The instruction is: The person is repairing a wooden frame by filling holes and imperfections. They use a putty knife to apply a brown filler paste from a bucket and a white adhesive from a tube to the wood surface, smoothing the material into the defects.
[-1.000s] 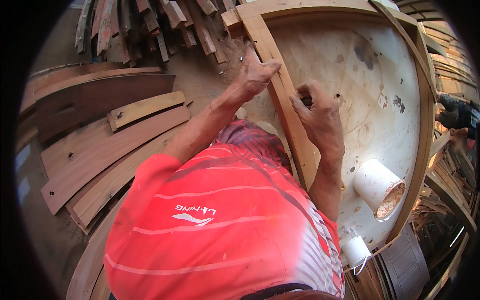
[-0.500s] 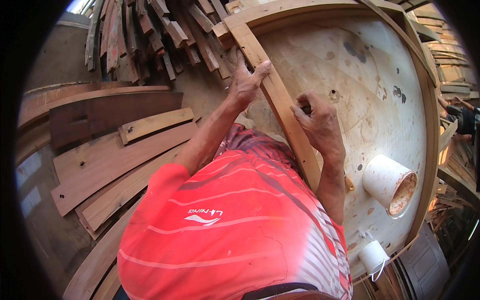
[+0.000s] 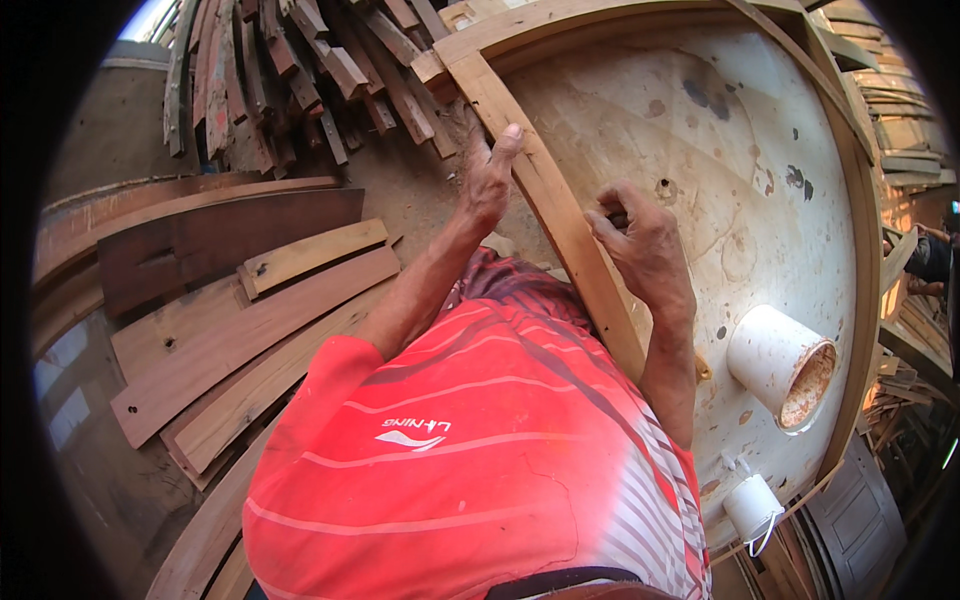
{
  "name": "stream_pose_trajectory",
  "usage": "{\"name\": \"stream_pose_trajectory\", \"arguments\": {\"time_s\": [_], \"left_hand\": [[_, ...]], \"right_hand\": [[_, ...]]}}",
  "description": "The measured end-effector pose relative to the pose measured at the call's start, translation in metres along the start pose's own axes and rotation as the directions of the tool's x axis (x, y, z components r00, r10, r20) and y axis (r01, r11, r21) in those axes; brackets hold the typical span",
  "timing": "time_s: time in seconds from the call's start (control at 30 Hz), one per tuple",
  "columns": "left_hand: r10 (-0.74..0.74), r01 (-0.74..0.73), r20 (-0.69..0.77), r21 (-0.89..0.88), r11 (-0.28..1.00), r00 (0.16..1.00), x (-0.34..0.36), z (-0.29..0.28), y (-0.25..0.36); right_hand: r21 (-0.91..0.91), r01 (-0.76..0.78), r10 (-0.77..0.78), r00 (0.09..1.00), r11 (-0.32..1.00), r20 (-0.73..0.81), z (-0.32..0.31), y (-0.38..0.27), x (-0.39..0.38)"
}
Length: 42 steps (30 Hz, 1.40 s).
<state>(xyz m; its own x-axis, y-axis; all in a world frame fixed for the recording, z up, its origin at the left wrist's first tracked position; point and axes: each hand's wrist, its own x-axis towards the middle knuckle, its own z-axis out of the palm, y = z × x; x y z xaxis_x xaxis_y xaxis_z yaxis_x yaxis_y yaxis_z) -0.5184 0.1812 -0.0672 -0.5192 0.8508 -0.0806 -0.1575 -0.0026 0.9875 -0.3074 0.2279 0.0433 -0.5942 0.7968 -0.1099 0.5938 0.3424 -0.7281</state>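
Observation:
A pale wooden frame (image 3: pixel 573 227) lies along the near edge of a stained white tabletop (image 3: pixel 755 215). My left hand (image 3: pixel 487 180) grips the frame's near rail, close to its far left corner, with the thumb on top and the fingers down the outer side. Over the tabletop, just right of that rail, is my right hand (image 3: pixel 645 245). Its fingers are curled in toward the thumb. Something dark shows between them, but I cannot make out what it is.
A white bucket (image 3: pixel 765 345) lies on its side on the tabletop, with a smaller white pail (image 3: pixel 750 508) nearer me. Stacked timber strips (image 3: pixel 345 75) stand at far left. Boards (image 3: pixel 265 285) lie to my left. Another person (image 3: pixel 932 258) is at far right.
The view has shifted slightly. My right hand sits a little farther from the rail, still curled. My left hand keeps its grip on the frame.

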Motion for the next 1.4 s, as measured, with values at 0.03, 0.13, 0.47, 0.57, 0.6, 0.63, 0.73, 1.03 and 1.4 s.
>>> {"name": "stream_pose_trajectory", "arguments": {"time_s": [0.03,0.13,0.47,0.57,0.6,0.63,0.73,1.03,1.4], "left_hand": [[0.003,-0.003,-0.014,-0.025,1.0,1.0,0.0,0.0,0.002],[-0.091,0.093,-0.024,0.113,0.989,0.996,0.005,0.001,0.011],[-0.099,0.099,0.011,-0.193,0.976,0.995,-0.002,0.008,-0.003],[-0.074,0.074,0.053,0.007,0.997,0.996,-0.002,0.006,0.003],[-0.071,0.066,0.06,0.078,0.995,0.996,-0.007,0.011,0.009],[-0.018,0.012,0.04,0.131,0.991,0.999,-0.007,0.013,0.008],[0.116,-0.124,0.054,0.167,0.978,0.992,0.003,0.007,-0.014],[0.003,-0.007,-0.07,-0.069,0.998,0.998,-0.01,0.001,-0.013],[0.103,-0.103,-0.031,-0.009,0.995,0.994,-0.006,0.005,-0.004]], "right_hand": [[0.011,-0.006,0.006,1.0,1.0,-0.004,0.001,0.001,0.0],[0.043,-0.017,0.018,1.0,0.999,-0.013,0.004,0.005,0.0],[0.087,-0.031,0.049,0.978,0.996,-0.201,-0.039,0.034,-0.04],[0.133,-0.169,0.204,0.92,0.977,-0.334,-0.08,0.038,-0.081],[0.189,-0.23,0.287,0.88,0.955,-0.378,-0.099,0.044,-0.105],[0.24,-0.285,0.363,0.833,0.928,-0.417,-0.113,0.055,-0.126],[0.263,-0.43,0.495,0.625,0.864,-0.604,-0.165,0.086,-0.205],[-0.299,-0.356,-0.004,0.637,0.885,-0.771,-0.167,0.066,-0.187],[-0.353,0.291,-0.343,0.935,0.889,-0.093,0.065,-0.008,0.008]]}}
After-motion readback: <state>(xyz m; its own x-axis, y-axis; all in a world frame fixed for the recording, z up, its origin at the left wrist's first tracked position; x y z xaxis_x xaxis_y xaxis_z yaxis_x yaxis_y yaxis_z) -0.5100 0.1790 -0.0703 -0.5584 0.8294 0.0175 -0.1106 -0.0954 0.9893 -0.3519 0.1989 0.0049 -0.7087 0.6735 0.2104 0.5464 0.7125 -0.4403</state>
